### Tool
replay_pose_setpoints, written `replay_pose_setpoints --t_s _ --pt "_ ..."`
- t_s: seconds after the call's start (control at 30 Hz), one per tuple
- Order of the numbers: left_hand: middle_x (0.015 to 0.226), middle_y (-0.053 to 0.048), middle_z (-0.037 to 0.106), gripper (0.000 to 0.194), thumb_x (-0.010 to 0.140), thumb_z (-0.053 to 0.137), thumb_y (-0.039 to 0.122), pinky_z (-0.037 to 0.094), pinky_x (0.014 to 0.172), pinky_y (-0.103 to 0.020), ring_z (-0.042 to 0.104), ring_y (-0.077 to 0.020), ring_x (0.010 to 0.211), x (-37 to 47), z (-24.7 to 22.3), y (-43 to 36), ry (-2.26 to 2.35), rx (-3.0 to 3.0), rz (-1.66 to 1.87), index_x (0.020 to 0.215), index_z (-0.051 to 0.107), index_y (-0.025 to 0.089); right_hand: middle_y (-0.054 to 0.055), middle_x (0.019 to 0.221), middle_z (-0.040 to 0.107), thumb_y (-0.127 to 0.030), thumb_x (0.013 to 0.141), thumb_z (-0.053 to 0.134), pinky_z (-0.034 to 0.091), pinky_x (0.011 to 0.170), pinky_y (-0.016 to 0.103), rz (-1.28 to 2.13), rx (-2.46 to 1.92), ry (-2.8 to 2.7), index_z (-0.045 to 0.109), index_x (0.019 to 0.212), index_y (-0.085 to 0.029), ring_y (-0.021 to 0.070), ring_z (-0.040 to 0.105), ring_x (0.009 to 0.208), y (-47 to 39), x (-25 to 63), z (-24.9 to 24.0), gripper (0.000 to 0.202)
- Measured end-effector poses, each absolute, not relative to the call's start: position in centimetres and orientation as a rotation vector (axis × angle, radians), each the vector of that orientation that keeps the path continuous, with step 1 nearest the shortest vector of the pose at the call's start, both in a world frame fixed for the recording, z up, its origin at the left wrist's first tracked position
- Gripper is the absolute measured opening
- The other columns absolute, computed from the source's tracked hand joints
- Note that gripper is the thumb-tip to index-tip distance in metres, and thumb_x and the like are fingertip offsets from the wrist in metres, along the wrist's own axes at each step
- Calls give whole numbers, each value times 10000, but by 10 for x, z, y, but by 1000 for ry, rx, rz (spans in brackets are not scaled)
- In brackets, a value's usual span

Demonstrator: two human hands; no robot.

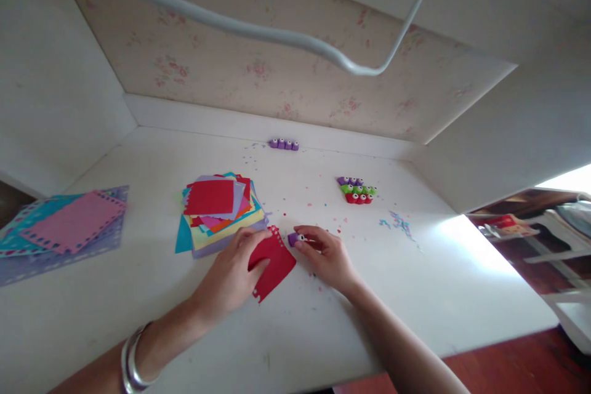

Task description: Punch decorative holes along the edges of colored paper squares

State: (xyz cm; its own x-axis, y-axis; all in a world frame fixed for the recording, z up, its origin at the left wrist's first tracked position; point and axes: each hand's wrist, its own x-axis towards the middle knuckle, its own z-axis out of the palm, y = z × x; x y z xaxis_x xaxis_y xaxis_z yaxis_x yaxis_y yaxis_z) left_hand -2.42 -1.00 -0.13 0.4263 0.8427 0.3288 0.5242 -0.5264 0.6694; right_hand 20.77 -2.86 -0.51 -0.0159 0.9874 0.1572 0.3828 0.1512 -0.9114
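A red sheet of paper (276, 266) with small holes punched along its edges lies at an angle on the white table. My left hand (237, 268) grips its left side, thumb on top. Between the thumb and fingers of my right hand (325, 257) is a small purple craft punch (293, 239), right at the sheet's upper right edge. Whether the paper sits inside the punch's slot I cannot tell. Just beyond my left hand is a loose stack of coloured paper (217, 198), with a red sheet on top.
Punched pink, teal and purple sheets (76, 221) lie at the far left. Purple punches (284, 144) line up near the back wall. Purple, green and red punches (357, 189) are grouped at right. Paper bits (398, 223) are scattered about. A white tube (231, 23) crosses above.
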Motion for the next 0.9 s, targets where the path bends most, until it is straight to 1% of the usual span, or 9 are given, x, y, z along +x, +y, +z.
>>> replay_pose_setpoints --t_s 0.07,0.13,0.2,0.27,0.37,0.43,0.53,0.67,0.9 --pt "1107 -46 661 253 860 628 216 502 968 -346 623 -202 1057 -25 0 -8 1104 2119 900 1111 643 230 66 1108 706 -357 848 673 605 803 335 867 -1363 -1534 682 1067 -245 189 701 919 -31 207 -5 246" --pt "1031 -20 705 150 880 601 244 539 885 -297 666 -179 957 -26 1 -6 1081 2018 822 987 707 244 67 1117 703 -354 847 674 607 802 337 863 -1363 -1531 683 1058 -244 187 700 913 -31 207 -5 239" --pt "1006 -7 729 183 901 561 262 555 831 -267 688 -163 904 -27 4 -4 1081 1930 757 979 726 253 68 1125 702 -351 849 670 608 807 340 861 -1363 -1536 682 1057 -242 187 699 915 -31 206 -5 235" --pt "1006 -4 737 185 885 580 292 553 844 -271 691 -168 908 -27 6 -4 1118 1889 757 997 721 249 71 1141 697 -350 853 666 608 820 344 863 -1359 -1530 681 1059 -239 188 699 926 -30 206 -5 234" --pt "935 -1 736 167 789 693 329 556 849 -310 686 -189 884 -27 10 -4 1223 1892 819 922 699 228 72 1155 693 -352 856 664 605 840 349 868 -1356 -1517 678 1069 -240 188 701 937 -30 207 -5 241" --pt "897 0 727 183 739 736 310 563 829 -325 680 -190 848 -27 11 -4 1263 1888 848 885 676 218 73 1154 694 -354 859 659 606 847 358 863 -1360 -1526 679 1071 -242 190 702 939 -30 207 -5 240" --pt "903 -3 723 163 745 721 273 562 846 -342 679 -188 850 -27 11 -4 1240 1890 851 889 669 220 78 1152 695 -365 861 655 608 851 373 860 -1353 -1544 681 1070 -240 199 698 953 -31 206 -4 245" --pt "981 -17 728 205 765 702 262 549 903 -366 681 -200 921 -27 10 -3 1219 1900 847 965 677 226 82 1138 699 -360 857 663 609 855 367 858 -1336 -1562 685 1064 -231 202 693 973 -33 205 -2 244" --pt "1007 -15 725 224 763 708 254 535 936 -363 675 -197 954 -27 7 -3 1226 1868 836 982 674 225 74 1148 693 -348 862 660 620 835 364 852 -1319 -1666 695 1039 -242 212 689 987 -37 203 3 210"
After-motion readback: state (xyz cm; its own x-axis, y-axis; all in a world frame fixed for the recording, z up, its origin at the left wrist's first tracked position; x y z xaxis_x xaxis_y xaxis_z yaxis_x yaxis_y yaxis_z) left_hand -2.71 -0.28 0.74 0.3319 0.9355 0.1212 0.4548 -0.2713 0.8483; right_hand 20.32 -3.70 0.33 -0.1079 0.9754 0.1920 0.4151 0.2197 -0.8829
